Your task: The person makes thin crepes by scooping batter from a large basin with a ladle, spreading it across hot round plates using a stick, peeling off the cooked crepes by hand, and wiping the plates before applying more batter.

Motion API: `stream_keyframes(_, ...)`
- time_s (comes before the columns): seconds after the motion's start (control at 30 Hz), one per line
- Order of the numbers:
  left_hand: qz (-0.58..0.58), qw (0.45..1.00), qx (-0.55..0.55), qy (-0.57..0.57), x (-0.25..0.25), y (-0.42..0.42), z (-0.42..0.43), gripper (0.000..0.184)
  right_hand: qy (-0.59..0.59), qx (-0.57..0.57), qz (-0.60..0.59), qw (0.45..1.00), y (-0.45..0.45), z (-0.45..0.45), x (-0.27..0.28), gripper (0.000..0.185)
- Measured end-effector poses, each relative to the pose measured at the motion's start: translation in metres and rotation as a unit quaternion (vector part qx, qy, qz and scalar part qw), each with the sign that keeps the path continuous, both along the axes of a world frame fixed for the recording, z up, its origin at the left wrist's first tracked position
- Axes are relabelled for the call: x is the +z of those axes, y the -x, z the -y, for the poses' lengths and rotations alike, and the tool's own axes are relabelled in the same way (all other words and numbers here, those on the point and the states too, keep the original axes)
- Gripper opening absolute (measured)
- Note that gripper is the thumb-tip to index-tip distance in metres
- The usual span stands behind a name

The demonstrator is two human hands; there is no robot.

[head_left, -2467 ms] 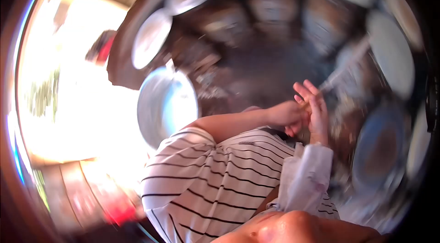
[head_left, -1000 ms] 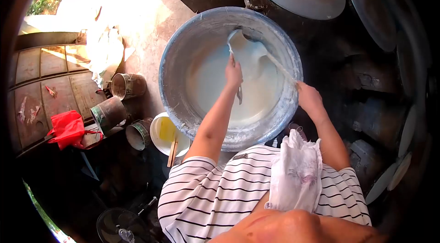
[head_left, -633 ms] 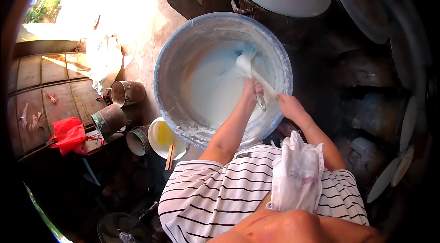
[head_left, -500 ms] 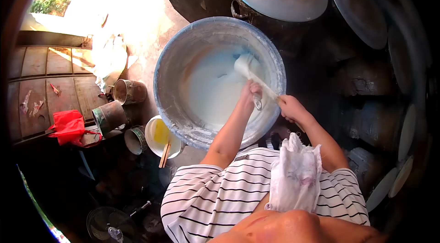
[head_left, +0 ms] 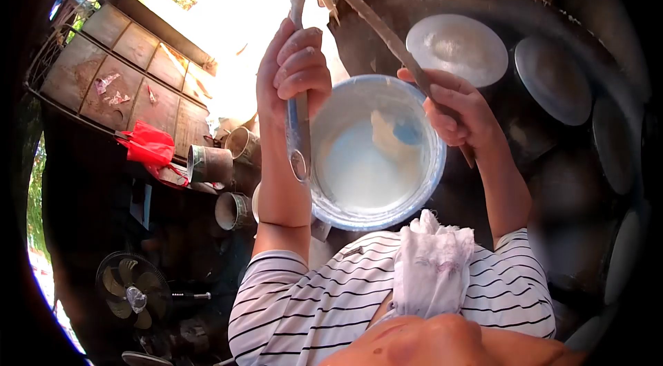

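Note:
My left hand (head_left: 298, 69) is closed around the handle of a ladle (head_left: 298, 128), whose hanging loop points down towards me. The ladle's head is at the top edge, partly lost in glare. In my right hand (head_left: 454, 109) is the lower end of a long wooden stick (head_left: 376, 24), which slants up to the left, close to the ladle's head. Both hands are raised, apart from the big blue tub (head_left: 376, 222). White liquid (head_left: 362, 169) lies inside the tub, with a cream and blue patch at its far right side.
Round pale lids (head_left: 456, 50) sit on a dark curved surface at the right. To the left are metal pails (head_left: 209, 164), a red bag (head_left: 148, 145) and a tiled surface (head_left: 100, 83). A fan (head_left: 132, 289) stands at the lower left.
Both hands have lifted out of the tub, the left far up and to the left. The ladle and stick have risen with them. The camera's view has shifted too.

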State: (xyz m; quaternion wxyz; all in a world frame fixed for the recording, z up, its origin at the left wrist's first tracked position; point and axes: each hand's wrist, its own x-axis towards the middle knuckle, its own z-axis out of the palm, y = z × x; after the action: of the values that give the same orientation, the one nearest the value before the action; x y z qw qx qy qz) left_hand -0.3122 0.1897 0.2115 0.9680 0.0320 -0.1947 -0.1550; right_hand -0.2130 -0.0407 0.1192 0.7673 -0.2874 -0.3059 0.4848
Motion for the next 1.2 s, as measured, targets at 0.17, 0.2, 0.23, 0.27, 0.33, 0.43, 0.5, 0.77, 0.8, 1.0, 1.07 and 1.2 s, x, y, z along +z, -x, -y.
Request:
stream_keyframes(0.17, 0.025, 0.998, 0.027, -0.047, 0.018, -0.001, -0.032, 0.038, -0.081, -0.016, 0.057, 0.995, -0.006, -0.02, 0.006, 0.04)
stream_keyframes(0.2, -0.013, 0.999, 0.021, -0.045, -0.006, 0.003, -0.04, 0.043, -0.082, -0.016, 0.049, 0.995, -0.003, -0.02, -0.021, 0.041)
stream_keyframes(0.23, -0.029, 0.999, -0.013, -0.038, -0.049, 0.001, -0.057, 0.044, -0.016, -0.028, 0.027, 0.999, 0.003, -0.02, -0.055, 0.039)
stream_keyframes(0.27, -0.149, 0.989, -0.008, 0.011, -0.079, 0.008, -0.06, 0.043, 0.052, -0.04, 0.002, 0.998, 0.011, -0.018, -0.082, 0.038)
stream_keyframes(0.33, -0.289, 0.948, -0.053, 0.126, -0.104, 0.017, -0.064, 0.04, 0.213, -0.051, -0.05, 0.974, 0.024, -0.005, -0.096, 0.034)
stream_keyframes(0.43, -0.244, 0.965, -0.083, 0.048, -0.123, 0.032, -0.059, 0.039, 0.223, -0.106, -0.043, 0.968, 0.037, 0.033, -0.102, 0.032)
stream_keyframes(0.5, -0.238, 0.97, -0.055, 0.008, -0.147, 0.03, -0.039, 0.027, 0.205, -0.154, -0.106, 0.961, 0.056, 0.052, -0.12, 0.034)
stream_keyframes(0.77, -0.297, 0.917, -0.248, 0.101, -0.153, -0.059, 0.076, 0.036, 0.227, -0.337, -0.129, 0.905, 0.106, 0.152, -0.116, 0.034)
stream_keyframes(0.8, -0.255, 0.926, -0.263, 0.084, -0.146, -0.072, 0.1, 0.036, 0.21, -0.392, -0.102, 0.89, 0.101, 0.177, -0.101, 0.034)
stream_keyframes(1.0, -0.314, 0.853, -0.395, 0.135, -0.082, -0.175, 0.35, 0.035, 0.327, -0.709, 0.165, 0.603, 0.01, 0.26, -0.126, 0.034)
stream_keyframes(1.07, -0.248, 0.807, -0.494, 0.208, -0.098, -0.197, 0.422, 0.031, 0.365, -0.793, 0.314, 0.372, 0.039, 0.289, -0.209, 0.037)
stream_keyframes(1.2, -0.187, 0.785, -0.589, 0.045, -0.135, -0.256, 0.535, 0.032, 0.478, -0.776, 0.144, 0.386, 0.099, 0.423, -0.235, 0.036)
